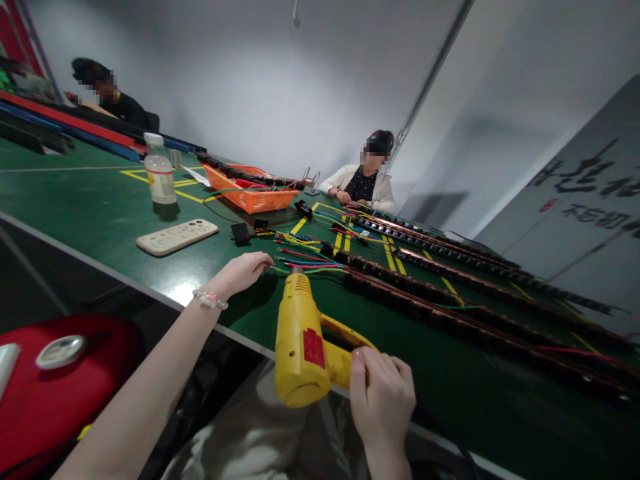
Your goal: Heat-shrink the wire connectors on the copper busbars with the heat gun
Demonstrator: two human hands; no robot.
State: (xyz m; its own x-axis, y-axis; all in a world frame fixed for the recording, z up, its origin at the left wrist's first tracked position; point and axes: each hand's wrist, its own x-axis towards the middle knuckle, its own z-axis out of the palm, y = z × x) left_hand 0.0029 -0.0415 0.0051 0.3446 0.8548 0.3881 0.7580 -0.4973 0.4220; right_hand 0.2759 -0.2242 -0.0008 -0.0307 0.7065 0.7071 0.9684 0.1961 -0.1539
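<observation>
A yellow heat gun (295,347) with a red label is in my right hand (384,393), whose fingers wrap round its handle. Its nozzle points away from me, toward several coloured wires (313,257) with metal ends. My left hand (247,272), wearing a beaded bracelet (210,299), is closed at the end of a green wire (283,271), left of the nozzle. These wires come out of a long dark wire harness (400,297) that runs off to the right. The fingertips partly hide the green wire's end.
On the green table (210,273) are a beige phone (177,237), a bottle (160,170), an orange basket (245,197) and black connectors (241,233). More harnesses (465,243) lie at right. Across the table sits one person (367,177); another (125,110) is far left. A red stool (110,360) stands at lower left.
</observation>
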